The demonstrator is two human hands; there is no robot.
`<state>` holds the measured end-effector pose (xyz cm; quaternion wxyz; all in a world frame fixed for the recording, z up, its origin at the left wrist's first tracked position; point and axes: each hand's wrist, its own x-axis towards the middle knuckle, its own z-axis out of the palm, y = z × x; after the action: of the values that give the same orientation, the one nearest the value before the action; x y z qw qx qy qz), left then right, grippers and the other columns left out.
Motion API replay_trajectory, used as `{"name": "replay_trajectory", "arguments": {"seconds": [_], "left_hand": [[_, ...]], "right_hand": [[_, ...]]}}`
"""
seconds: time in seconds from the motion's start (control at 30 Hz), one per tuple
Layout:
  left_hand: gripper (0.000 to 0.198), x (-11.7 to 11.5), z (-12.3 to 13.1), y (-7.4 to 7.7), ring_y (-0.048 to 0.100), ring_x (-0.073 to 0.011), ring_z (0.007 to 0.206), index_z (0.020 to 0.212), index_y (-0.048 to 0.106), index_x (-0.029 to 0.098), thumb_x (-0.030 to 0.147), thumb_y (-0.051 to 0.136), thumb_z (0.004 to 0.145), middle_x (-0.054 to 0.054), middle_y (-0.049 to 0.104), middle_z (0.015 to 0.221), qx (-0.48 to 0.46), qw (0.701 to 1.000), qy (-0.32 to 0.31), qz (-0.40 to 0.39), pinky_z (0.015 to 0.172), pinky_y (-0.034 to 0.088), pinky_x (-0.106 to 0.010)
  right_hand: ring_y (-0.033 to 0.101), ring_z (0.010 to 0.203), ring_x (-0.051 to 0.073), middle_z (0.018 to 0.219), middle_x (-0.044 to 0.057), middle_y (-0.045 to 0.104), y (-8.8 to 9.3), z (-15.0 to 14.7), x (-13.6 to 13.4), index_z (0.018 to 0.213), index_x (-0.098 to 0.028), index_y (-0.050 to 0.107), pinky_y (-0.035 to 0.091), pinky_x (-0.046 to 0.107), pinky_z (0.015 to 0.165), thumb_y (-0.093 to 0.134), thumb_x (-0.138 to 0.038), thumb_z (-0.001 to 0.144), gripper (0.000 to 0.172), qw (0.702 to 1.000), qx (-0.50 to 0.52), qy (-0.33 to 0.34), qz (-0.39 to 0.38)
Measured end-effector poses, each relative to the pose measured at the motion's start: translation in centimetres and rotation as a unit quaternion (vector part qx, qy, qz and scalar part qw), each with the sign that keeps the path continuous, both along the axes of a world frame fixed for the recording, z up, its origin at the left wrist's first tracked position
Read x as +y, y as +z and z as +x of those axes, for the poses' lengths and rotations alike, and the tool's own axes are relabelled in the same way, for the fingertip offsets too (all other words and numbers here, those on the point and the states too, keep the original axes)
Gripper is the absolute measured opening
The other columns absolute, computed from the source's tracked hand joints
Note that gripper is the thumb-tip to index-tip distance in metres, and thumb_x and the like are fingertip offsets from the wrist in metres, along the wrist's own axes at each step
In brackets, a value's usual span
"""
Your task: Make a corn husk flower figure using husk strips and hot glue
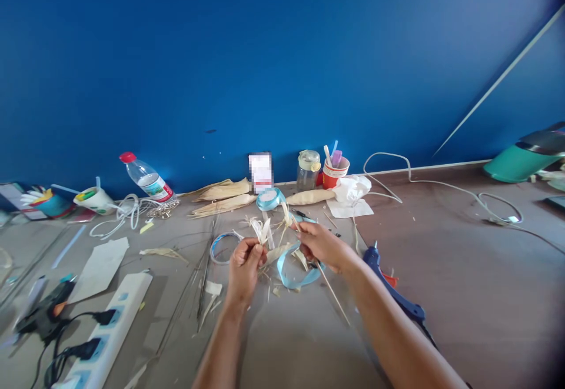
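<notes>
Pinched in the fingers of my left hand (247, 264) is a small flower-like bundle of pale dried husk strips (260, 231). My right hand (321, 243) is closed around a thin wooden stick (333, 295), which slants down to the right below it. At the stick's upper end sits a pale husk piece (288, 217). The two hands are apart, at about the same height over the table. Beneath and between them lie a loop of light blue ribbon (289, 283) and husk scraps. A spool of blue ribbon (269, 199) stands just behind.
Dried husks (223, 205) lie along the blue wall, near a glass jar (308, 174) and stacked paper cups (335, 174). A blue glue gun (392, 289) rests beside my right forearm. Thin wires (203, 277), a power strip (115, 321) and a tilted bottle (152, 182) are on the left.
</notes>
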<state>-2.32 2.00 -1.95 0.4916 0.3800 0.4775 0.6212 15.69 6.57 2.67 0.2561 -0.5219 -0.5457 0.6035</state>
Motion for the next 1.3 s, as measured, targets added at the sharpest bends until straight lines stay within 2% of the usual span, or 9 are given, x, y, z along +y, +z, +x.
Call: {"name": "replay_trajectory", "arguments": {"seconds": [0.07, 0.17, 0.3, 0.43, 0.53, 0.7, 0.83, 1.1, 1.3], "left_hand": [[0.025, 0.2, 0.2, -0.2, 0.04, -0.0052, 0.05, 0.079, 0.057, 0.015, 0.038, 0.066, 0.072, 0.003, 0.055, 0.064, -0.017, 1.0, 0.013, -0.013, 0.049, 0.032, -0.019], [0.026, 0.4, 0.6, -0.7, 0.04, -0.0049, 0.049, 0.079, 0.058, 0.015, 0.039, 0.067, 0.071, 0.003, 0.056, 0.066, -0.018, 0.999, 0.029, -0.025, 0.048, 0.032, -0.019], [0.026, 0.4, 1.1, -1.0, 0.041, -0.0054, 0.048, 0.08, 0.059, 0.016, 0.039, 0.066, 0.07, 0.003, 0.057, 0.065, 0.005, 0.998, 0.04, -0.04, 0.047, 0.033, -0.019], [0.022, 0.4, 1.7, -0.9, 0.043, -0.0062, 0.048, 0.079, 0.059, 0.015, 0.036, 0.061, 0.074, 0.003, 0.056, 0.062, 0.043, 0.996, 0.048, -0.06, 0.047, 0.033, -0.019], [0.019, 0.5, 2.1, -1.0, 0.043, -0.0068, 0.049, 0.076, 0.059, 0.015, 0.034, 0.059, 0.075, 0.003, 0.054, 0.059, 0.074, 0.994, 0.052, -0.053, 0.049, 0.034, -0.019], [0.018, 0.4, 2.4, -1.5, 0.044, -0.0073, 0.05, 0.077, 0.058, 0.016, 0.034, 0.059, 0.075, 0.004, 0.053, 0.06, 0.065, 0.997, 0.028, -0.043, 0.05, 0.035, -0.02], [0.02, 0.2, 2.5, -1.2, 0.043, -0.0057, 0.049, 0.075, 0.058, 0.016, 0.036, 0.061, 0.075, 0.003, 0.055, 0.062, 0.026, 0.998, 0.012, -0.05, 0.048, 0.033, -0.019], [0.025, 0.3, 2.3, 0.0, 0.041, -0.0034, 0.046, 0.074, 0.057, 0.015, 0.035, 0.071, 0.067, 0.005, 0.053, 0.06, -0.121, 0.991, 0.031, -0.051, 0.047, 0.031, -0.018], [0.025, 0.2, 2.1, 0.3, 0.041, -0.0034, 0.046, 0.074, 0.057, 0.015, 0.034, 0.071, 0.066, 0.005, 0.053, 0.059, -0.134, 0.988, 0.057, -0.047, 0.046, 0.031, -0.017]], "right_hand": [[0.045, 0.042, 0.01, 0.05, -0.003, 0.046, -1.5, -0.8, 0.0, 0.084, -0.017, 0.056, 0.034, 0.022, 0.044, 0.038, -0.015, 0.083, 0.019, 0.987, -0.138, 0.024, 0.079], [0.053, 0.056, 0.012, 0.067, 0.003, 0.054, -3.4, -1.1, 0.2, 0.074, -0.015, 0.056, 0.041, 0.026, 0.057, 0.041, -0.008, 0.08, 0.018, 0.971, -0.197, 0.01, 0.133], [0.055, 0.088, 0.021, 0.097, 0.011, 0.055, -4.1, -0.8, 0.2, 0.09, -0.014, 0.06, 0.041, 0.034, 0.081, 0.048, -0.009, 0.076, 0.02, 0.949, -0.234, -0.031, 0.208], [0.056, 0.078, 0.017, 0.095, 0.007, 0.056, -3.3, -1.2, -0.4, 0.117, -0.017, 0.054, 0.046, 0.03, 0.075, 0.048, -0.015, 0.08, 0.038, 0.942, -0.128, -0.065, 0.303], [0.054, 0.069, 0.013, 0.091, 0.004, 0.056, -2.6, -1.7, -0.9, 0.131, -0.02, 0.042, 0.047, 0.027, 0.067, 0.044, -0.015, 0.082, 0.049, 0.93, -0.021, -0.045, 0.365], [0.057, 0.084, 0.017, 0.092, 0.007, 0.059, -2.3, -2.0, -1.2, 0.112, -0.022, 0.058, 0.046, 0.03, 0.075, 0.043, -0.012, 0.085, 0.033, 0.864, -0.048, -0.041, 0.5], [0.059, 0.083, 0.017, 0.086, 0.006, 0.063, -2.7, -2.0, -1.0, 0.091, -0.02, 0.063, 0.043, 0.031, 0.075, 0.046, -0.013, 0.086, 0.018, 0.83, -0.093, -0.063, 0.546], [0.061, 0.077, 0.015, 0.081, 0.005, 0.067, -2.7, -2.2, -1.4, 0.083, -0.017, 0.061, 0.037, 0.032, 0.075, 0.047, -0.013, 0.087, 0.016, 0.78, -0.159, -0.042, 0.603], [0.059, 0.073, 0.014, 0.077, 0.003, 0.064, -2.9, -2.5, -1.8, 0.081, -0.017, 0.063, 0.035, 0.034, 0.076, 0.049, -0.01, 0.083, 0.015, 0.781, -0.151, 0.007, 0.607]]}}
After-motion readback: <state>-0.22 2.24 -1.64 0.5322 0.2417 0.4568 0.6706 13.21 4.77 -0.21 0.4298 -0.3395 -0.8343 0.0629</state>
